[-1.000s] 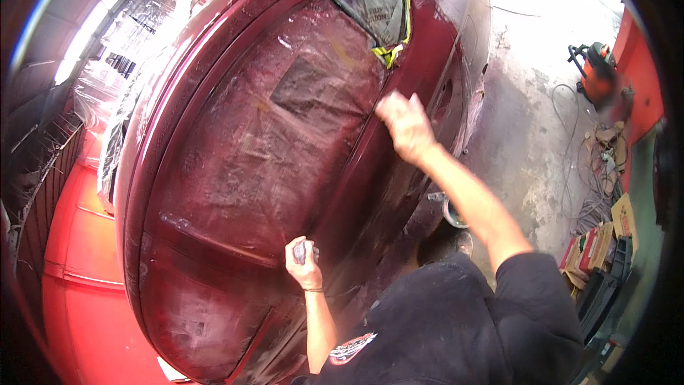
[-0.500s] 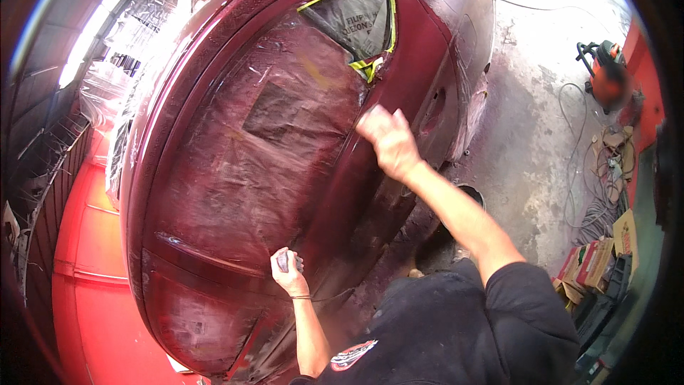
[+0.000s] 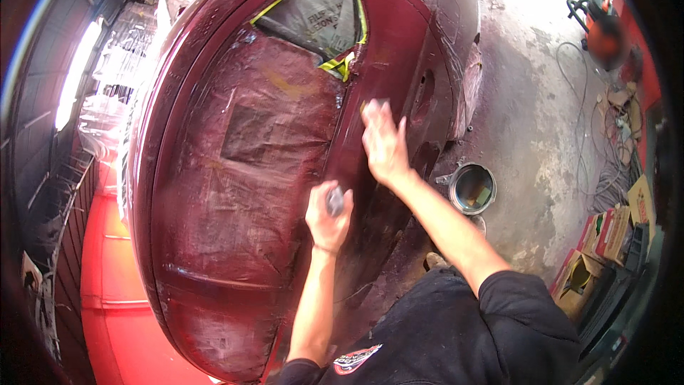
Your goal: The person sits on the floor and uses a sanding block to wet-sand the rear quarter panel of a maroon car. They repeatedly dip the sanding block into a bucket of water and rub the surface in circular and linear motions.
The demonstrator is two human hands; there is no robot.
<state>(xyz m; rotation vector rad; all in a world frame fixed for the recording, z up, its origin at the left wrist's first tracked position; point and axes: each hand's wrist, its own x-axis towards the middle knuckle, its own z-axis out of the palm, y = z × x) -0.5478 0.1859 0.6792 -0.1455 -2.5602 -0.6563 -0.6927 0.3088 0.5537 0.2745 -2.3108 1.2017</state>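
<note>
A maroon car body (image 3: 381, 64) lies before me, its side windows masked over. Paint-stained masking paper (image 3: 249, 192) covers the large window, and yellow-green tape (image 3: 365, 11) edges the small one. My left hand (image 3: 328, 224) is closed around a grey wad, perhaps a cloth, just over the lower edge of the masked window. On or just above the maroon panel beneath the windows, my right hand (image 3: 385, 148) has its fingers stretched out and its thumb apart. A tiny yellowish spot shows at its blurred fingertips; whether anything lies under the palm is hidden.
A round bucket (image 3: 474, 189) of dark liquid, something yellowish in it, stands on the concrete floor (image 3: 524, 142) at right. Beyond are an orange-and-black machine (image 3: 605, 36), coiled cables (image 3: 605, 171) and cardboard boxes (image 3: 595, 249). A bright red panel (image 3: 121, 271) is at left.
My left hand has moved up and right with the grey wad, closer to my right hand. My right hand has opened out lower on the panel. The view has shifted, revealing the bucket.
</note>
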